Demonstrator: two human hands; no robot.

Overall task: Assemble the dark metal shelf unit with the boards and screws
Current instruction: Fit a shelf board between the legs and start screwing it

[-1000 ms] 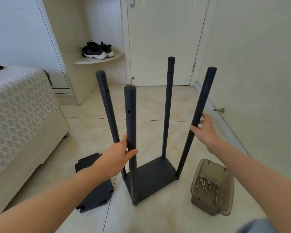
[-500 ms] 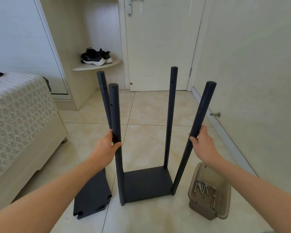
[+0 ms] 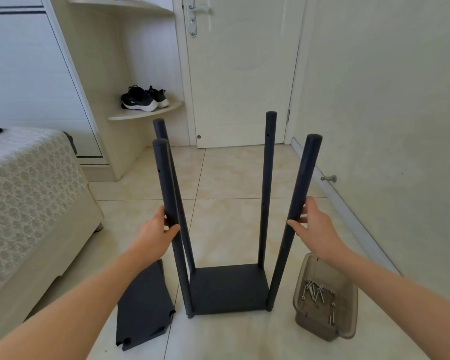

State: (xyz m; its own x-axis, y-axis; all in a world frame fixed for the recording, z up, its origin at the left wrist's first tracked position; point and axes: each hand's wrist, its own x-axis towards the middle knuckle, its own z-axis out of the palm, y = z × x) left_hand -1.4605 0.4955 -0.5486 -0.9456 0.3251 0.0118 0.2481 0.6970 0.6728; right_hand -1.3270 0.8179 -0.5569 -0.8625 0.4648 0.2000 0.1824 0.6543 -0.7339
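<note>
The dark metal shelf unit stands upright on the tiled floor: a bottom board with several round posts rising from its corners. My left hand grips the near left post at mid height. My right hand holds the near right post, thumb and fingers around it. The far left post sits just behind the near left one; the far right post stands free. A loose dark board lies on the floor left of the unit. Screws lie in a smoky plastic tray at the right.
A bed with a patterned cover fills the left. A closed door and a corner shelf with black shoes are ahead. The right wall carries a door stop near the floor.
The unit has turned to face me squarely, the near left post swinging left in front of the far left one. Both hands stayed on their posts; the view tilted up.
</note>
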